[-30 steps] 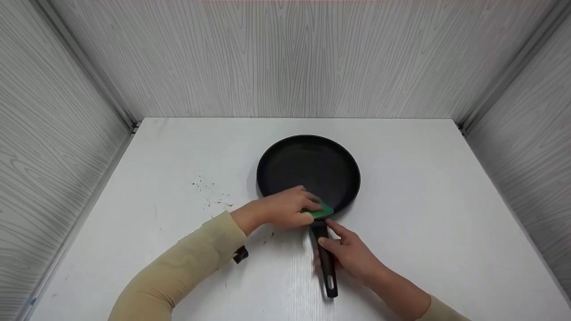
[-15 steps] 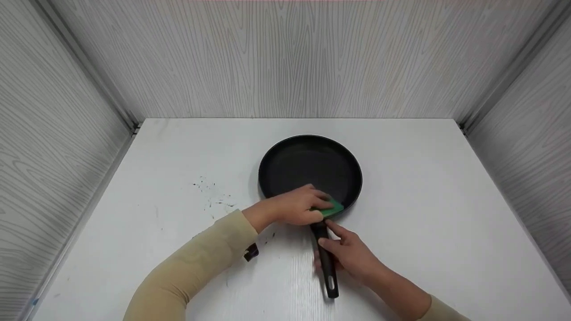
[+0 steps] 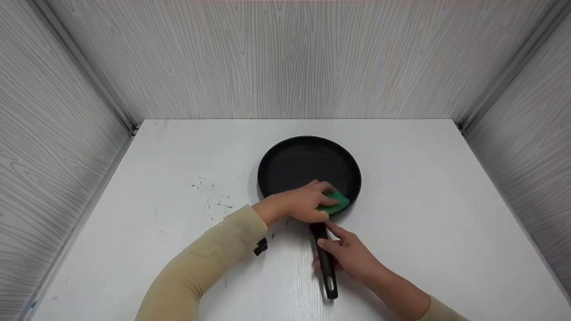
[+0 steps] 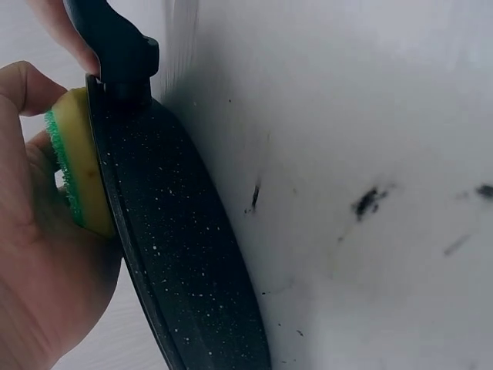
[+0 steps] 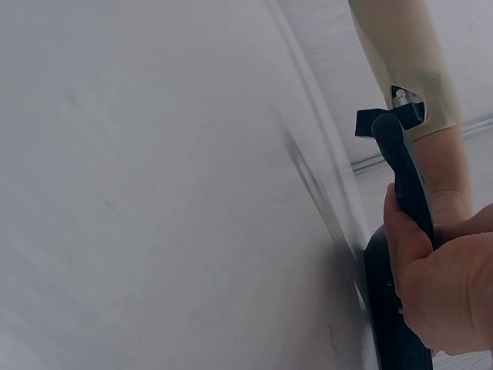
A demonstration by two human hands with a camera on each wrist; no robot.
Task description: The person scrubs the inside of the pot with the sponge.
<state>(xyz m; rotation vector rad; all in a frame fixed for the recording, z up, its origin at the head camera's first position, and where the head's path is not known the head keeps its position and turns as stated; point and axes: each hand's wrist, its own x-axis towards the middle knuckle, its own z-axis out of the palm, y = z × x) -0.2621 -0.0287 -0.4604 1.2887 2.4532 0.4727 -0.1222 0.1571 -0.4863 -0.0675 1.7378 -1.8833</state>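
A black frying pan rests on the white table, its handle toward me. My left hand grips a sponge and holds it against the near inside edge of the pan. In the left wrist view the sponge shows a yellow body and a green scouring face, its yellow side against the rim. The pan's speckled outer wall faces that camera. Thumb and fingers of my right hand hold the black handle close to the pan. Some of those fingers are hidden under it.
Dark smudges mark the white table left of the pan. Grey wood-grain panels enclose the back and both sides. A small black device sits at the left sleeve's cuff.
My left hand has slid rightward along the pan's near inside edge with the sponge. The right hand and the pan have stayed almost in place.
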